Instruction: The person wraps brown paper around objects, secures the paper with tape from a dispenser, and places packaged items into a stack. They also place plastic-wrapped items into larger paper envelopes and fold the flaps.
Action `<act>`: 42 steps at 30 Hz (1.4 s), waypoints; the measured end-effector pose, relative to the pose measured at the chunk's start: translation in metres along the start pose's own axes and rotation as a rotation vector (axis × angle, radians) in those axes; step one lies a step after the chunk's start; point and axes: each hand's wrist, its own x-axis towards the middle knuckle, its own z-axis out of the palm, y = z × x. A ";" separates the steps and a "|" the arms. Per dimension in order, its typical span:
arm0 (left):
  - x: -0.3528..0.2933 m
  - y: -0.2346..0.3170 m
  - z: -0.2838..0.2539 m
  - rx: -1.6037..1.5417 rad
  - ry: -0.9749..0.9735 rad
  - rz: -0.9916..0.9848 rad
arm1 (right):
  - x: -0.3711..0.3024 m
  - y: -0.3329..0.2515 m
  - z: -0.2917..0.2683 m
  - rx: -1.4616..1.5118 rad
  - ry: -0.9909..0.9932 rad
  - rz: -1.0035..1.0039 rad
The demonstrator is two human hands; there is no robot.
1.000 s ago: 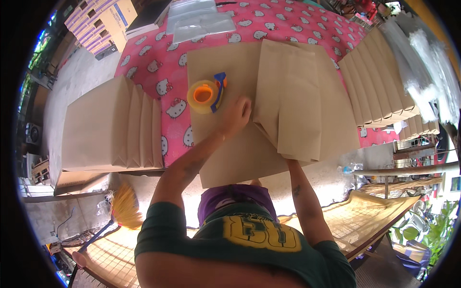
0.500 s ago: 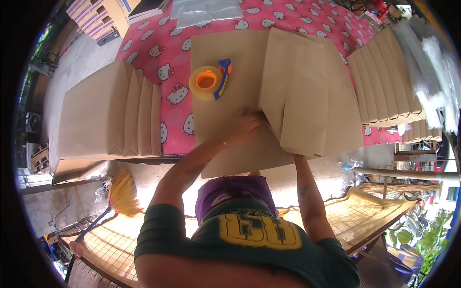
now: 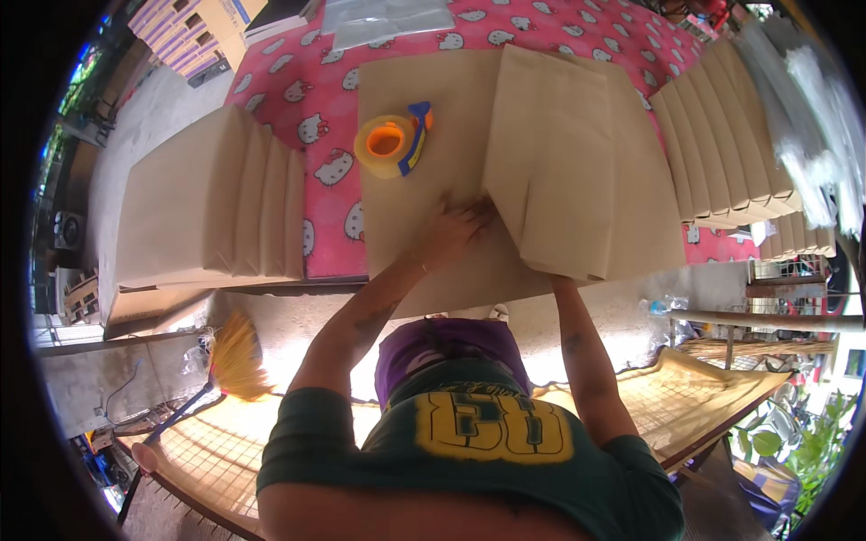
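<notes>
A pink patterned cloth [image 3: 331, 167] covers the table, and a broad brown paper sheet [image 3: 428, 86] lies on it, jutting past the near edge. Brown bundles [image 3: 180, 198] stand at left, more wrapped bundles [image 3: 713, 144] at right. Folded brown paper [image 3: 559, 153] covers the sheet's right half. The right hand is hidden under its near end, its grip impossible to tell; the left hand [image 3: 456, 227], blurred at the fold's left edge, may or may not be pinching. A tape roll [image 3: 385, 161] with a blue-and-orange cutter lies farther left on the sheet
</notes>
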 end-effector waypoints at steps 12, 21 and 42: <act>-0.026 0.123 0.025 -0.125 -0.243 -0.035 | -0.028 -0.004 -0.053 -0.390 -0.490 -0.107; 0.074 0.230 0.061 -0.435 -0.401 -0.193 | 0.116 -0.053 -0.184 -0.876 -0.579 -0.766; 0.114 0.233 0.080 -0.210 -0.070 -0.598 | 0.101 0.034 -0.125 -0.597 -0.281 -0.607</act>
